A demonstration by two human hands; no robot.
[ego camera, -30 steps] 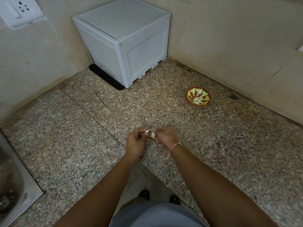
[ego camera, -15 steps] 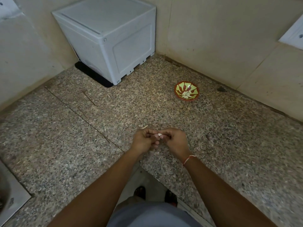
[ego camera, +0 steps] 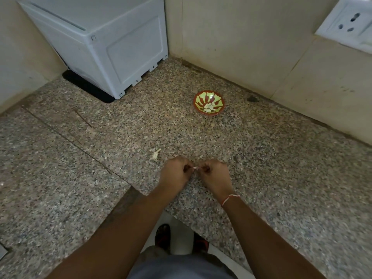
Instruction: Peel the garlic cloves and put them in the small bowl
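Garlic, one small pale clove [ego camera: 194, 167], sits pinched between the two hands just above the speckled granite desk [ego camera: 281, 168], close to the near edge. The left hand [ego camera: 174, 175] has its fingers [ego camera: 186, 167] curled round one end and the right hand [ego camera: 214, 175], with a red-and-white thread at the wrist, pinches the other end. Only a sliver of the clove shows between them, so whether the skin is already loosening cannot be told. Both hands meeting low over the desk suits peeling, I judge: one steadies the clove while the other works at the skin, and any scraps fall on the stone.

A pale scrap [ego camera: 156, 154], probably shed garlic skin, lies on the desk just beyond the left hand, apart from it.

The small round bowl with a red rim and green-and-red pattern [ego camera: 216, 97] stands well beyond the hands, near the back wall. A little heap of pale peeled cloves [ego camera: 208, 108] lies in its bottom, so part of the work looks done; the clove in hand seems to be the next for it.

A white plastic box [ego camera: 104, 43] stands in the far left corner, and a white wall socket [ego camera: 350, 25] is at the upper right.
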